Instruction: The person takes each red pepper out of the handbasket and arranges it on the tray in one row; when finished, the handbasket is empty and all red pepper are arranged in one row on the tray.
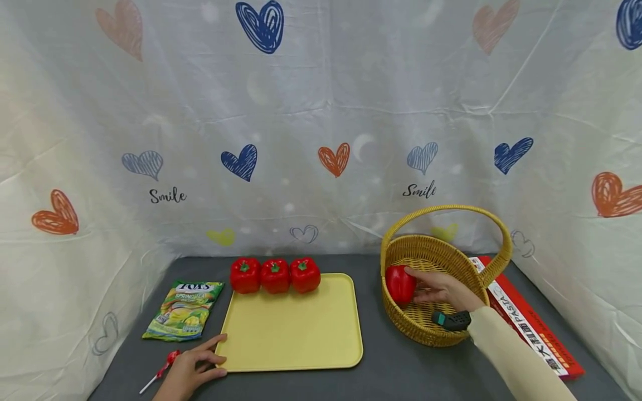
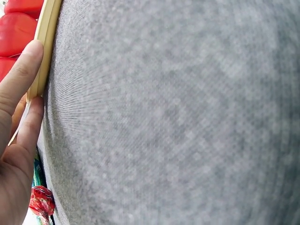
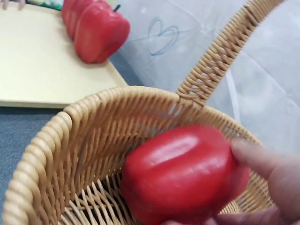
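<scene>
Inside the wicker basket (image 1: 426, 245), my right hand (image 1: 438, 289) grips a red bell pepper (image 1: 400, 285), close to the basket's left wall. In the right wrist view the thumb lies on one end of that pepper (image 3: 180, 173), and fingertips show beneath it. My left hand (image 1: 193, 365) holds the near left corner of a yellow tray (image 1: 296, 340); the left wrist view has its fingers on the tray's rim (image 2: 46, 47). Three more red bell peppers (image 1: 275, 276) stand in a row along the tray's far left edge.
Left of the tray lies a green Fox's candy bag (image 1: 183, 312), with a red-wrapped lollipop (image 1: 165, 365) nearer me. A red pasta box (image 1: 539, 328) lies right of the basket, partly behind it. The basket's tall handle (image 1: 446, 208) arches above my right hand.
</scene>
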A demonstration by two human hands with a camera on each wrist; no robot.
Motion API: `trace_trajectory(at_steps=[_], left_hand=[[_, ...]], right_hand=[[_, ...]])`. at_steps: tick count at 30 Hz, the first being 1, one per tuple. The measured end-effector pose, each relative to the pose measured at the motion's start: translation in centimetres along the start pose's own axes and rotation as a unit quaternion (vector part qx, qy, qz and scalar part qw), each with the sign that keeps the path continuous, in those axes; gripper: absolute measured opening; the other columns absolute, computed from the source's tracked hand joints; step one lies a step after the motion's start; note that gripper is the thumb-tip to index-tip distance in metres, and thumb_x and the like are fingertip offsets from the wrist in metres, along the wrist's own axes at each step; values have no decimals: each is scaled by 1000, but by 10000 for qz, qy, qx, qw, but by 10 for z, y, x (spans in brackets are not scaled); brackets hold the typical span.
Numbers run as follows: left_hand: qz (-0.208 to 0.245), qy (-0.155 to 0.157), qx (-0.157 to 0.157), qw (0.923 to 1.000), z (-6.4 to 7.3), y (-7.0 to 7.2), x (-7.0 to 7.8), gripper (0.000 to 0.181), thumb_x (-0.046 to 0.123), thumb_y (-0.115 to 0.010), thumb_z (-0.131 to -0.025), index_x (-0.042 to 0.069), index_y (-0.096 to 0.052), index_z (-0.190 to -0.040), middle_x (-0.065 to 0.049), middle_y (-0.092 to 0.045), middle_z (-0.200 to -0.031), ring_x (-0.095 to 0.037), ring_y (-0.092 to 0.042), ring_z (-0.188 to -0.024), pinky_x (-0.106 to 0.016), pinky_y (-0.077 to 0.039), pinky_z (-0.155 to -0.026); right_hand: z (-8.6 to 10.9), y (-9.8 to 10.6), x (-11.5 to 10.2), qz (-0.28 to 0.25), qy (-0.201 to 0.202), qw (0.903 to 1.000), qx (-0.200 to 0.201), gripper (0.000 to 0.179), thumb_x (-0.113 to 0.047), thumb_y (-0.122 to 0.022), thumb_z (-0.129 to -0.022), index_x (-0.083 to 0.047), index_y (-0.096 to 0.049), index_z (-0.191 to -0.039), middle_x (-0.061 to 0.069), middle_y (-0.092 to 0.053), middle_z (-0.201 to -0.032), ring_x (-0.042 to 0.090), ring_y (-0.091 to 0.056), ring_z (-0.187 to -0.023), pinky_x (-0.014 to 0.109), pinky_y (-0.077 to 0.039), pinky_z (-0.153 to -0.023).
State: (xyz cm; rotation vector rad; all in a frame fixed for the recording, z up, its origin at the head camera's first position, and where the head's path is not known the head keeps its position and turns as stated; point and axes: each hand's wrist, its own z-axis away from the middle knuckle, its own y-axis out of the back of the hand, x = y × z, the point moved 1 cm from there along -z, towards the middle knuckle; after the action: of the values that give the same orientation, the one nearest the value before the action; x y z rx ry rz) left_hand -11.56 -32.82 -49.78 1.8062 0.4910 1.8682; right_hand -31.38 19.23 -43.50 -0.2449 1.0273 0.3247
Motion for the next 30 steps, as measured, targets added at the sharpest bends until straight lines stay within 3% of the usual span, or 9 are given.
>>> trace_trajectory(at_steps=[5, 9, 12, 17, 20, 25, 30], left_hand=[[6, 74, 17, 10000, 0, 2, 2, 26, 25, -82, -70, 9, -75, -88, -29, -50, -134, -43, -54, -115, -29, -56, -79], [-41, 72, 21, 10000, 1, 1, 1, 26, 26, -82, -70, 9, -76, -89, -29, -50, -134, -43, -55, -115, -28, -56, -78], [-42, 30, -8, 10000, 0, 0, 1, 26, 27, -82, -70, 9, -76, -89, -29, -50, -134, -42, -55, -114, -28, -56, -78], [-73, -15, -15, 10000, 0, 0, 0, 27, 27, -82, -70, 9, -76, -89, -29, -51, -133, -42, -56, -113, -28, -57, -78], [-84, -10, -4, 10000, 0, 0, 0, 26, 27, -82, -70, 10, -76, -88, -29, -51, -133, -42, -56, -113, -28, -57, -78], [-26, -7, 21, 10000, 0, 0, 1, 25, 26, -82, -70, 9, -76, -88, -29, -50, -134, -43, -56, -113, -28, -56, -78], [52, -23, 10, 10000, 1, 0, 2, 25, 25, -82, -71, 9, -75, -88, -30, -50, -134, -43, -56, -113, -28, -56, -79]], right_hand=[[1, 5, -2, -127, 416, 9980, -448, 63, -27, -57, -98, 13, -32, -139, 6, -62, -109, 22, -63, -97, 43, -53, -90], [0, 10, -1, 117, 738, 9945, -738, 75, -24, -57, -99, 18, -14, -143, 10, -60, -119, 21, -62, -104, 45, -49, -96], [-1, 16, 3, 369, 990, 9902, -911, 76, -20, -56, -99, 17, -7, -144, 16, -51, -130, 20, -59, -108, 47, -46, -98], [-2, 25, 9, 602, 1276, 9840, -1084, 69, -8, -58, -96, 11, -12, -144, 28, -30, -143, 19, -54, -111, 48, -44, -100], [-2, 28, 10, 920, 1524, 9757, -1276, 70, -2, -60, -94, 8, -15, -146, 31, -22, -147, 29, -45, -123, 45, -47, -99], [-5, 31, 10, 1510, 2016, 9557, -1524, 74, -1, -64, -90, 6, -20, -149, 32, -18, -151, 49, -17, -138, 33, -48, -97], [-4, 33, 10, 1916, 2269, 9451, -1366, 70, -5, -67, -89, 8, -28, -147, 32, -26, -149, 49, -22, -137, 27, -49, -95]])
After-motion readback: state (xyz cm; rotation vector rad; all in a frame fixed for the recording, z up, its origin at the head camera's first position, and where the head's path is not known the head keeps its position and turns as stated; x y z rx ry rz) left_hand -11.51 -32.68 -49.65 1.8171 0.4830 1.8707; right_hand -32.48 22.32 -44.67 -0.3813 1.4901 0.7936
